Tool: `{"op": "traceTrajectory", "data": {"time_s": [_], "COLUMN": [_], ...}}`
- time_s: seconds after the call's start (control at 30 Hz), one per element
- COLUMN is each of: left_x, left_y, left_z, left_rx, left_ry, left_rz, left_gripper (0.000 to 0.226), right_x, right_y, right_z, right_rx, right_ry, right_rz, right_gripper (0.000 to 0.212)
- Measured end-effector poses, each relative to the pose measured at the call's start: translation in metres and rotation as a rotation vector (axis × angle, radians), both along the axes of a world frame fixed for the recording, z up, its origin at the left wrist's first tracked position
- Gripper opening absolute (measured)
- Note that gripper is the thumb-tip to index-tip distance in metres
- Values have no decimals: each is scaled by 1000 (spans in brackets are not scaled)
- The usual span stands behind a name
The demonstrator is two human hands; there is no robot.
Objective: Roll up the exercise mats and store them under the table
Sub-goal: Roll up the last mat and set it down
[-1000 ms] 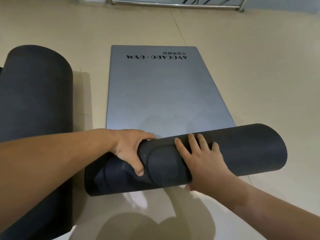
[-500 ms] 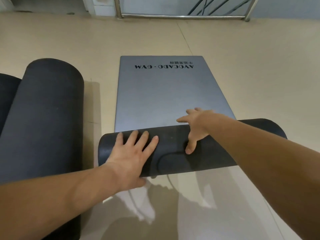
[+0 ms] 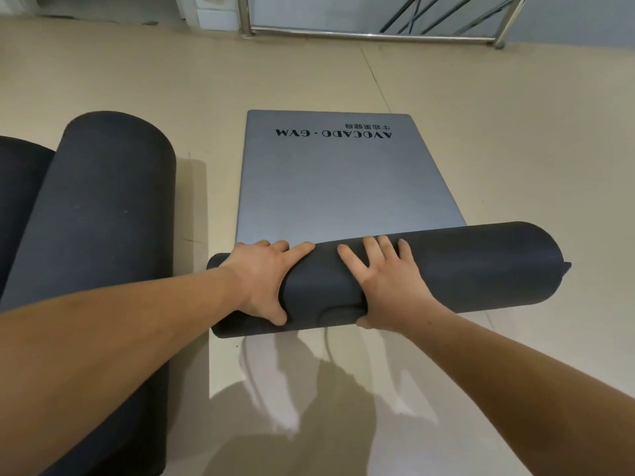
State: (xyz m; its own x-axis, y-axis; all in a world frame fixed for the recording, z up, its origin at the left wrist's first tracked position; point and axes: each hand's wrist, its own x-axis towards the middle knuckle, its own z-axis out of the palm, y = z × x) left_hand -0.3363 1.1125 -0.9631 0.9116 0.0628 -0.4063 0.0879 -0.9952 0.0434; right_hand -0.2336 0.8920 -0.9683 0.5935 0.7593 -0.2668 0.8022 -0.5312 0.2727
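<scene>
A grey exercise mat (image 3: 330, 187) printed "AVOCADO · GYM" lies flat on the floor, with its near end wound into a dark roll (image 3: 481, 266) that runs left to right. My left hand (image 3: 264, 280) grips the left part of the roll, fingers curled over its far side and thumb on the near side. To its right, my right hand (image 3: 388, 283) presses on top of the roll with spread, straight fingers, the thumb low on the near side. The roll's right end sticks out unevenly.
A fully rolled dark mat (image 3: 103, 218) lies lengthwise on the left, partly under my left forearm, and the edge of another dark roll (image 3: 17, 187) shows at the far left. A metal railing (image 3: 378, 34) crosses the far end of the beige tiled floor (image 3: 515, 149).
The roll has turned farther along the mat, so the flat part is shorter. My left hand went from flat on top to gripping over the far side. My right hand came back to press on top.
</scene>
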Motion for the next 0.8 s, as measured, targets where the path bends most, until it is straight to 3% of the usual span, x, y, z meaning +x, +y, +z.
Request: {"op": "traceTrajectory", "data": {"time_s": [0.23,0.47,0.6,0.7,0.8], "left_x": [-28,-75,-70,-54,-52], "left_y": [-30,-79,-66,-34,-33], "left_z": [6,14,16,25,24], "left_rx": [37,9,-102,-264,-58], "left_ry": [-41,-37,53,83,-22], "left_rz": [-40,-114,-39,86,-19], "left_gripper": [117,102,106,120,112], "right_x": [-16,-56,-45,-8,12], "right_y": [-28,-80,-65,-28,5], "right_z": [-8,-8,21,49,59], "right_rx": [79,146,-80,-138,-166], "right_ry": [-130,-131,26,244,383], "right_rz": [128,234,214,104,-14], "right_gripper": [102,83,104,120,127]}}
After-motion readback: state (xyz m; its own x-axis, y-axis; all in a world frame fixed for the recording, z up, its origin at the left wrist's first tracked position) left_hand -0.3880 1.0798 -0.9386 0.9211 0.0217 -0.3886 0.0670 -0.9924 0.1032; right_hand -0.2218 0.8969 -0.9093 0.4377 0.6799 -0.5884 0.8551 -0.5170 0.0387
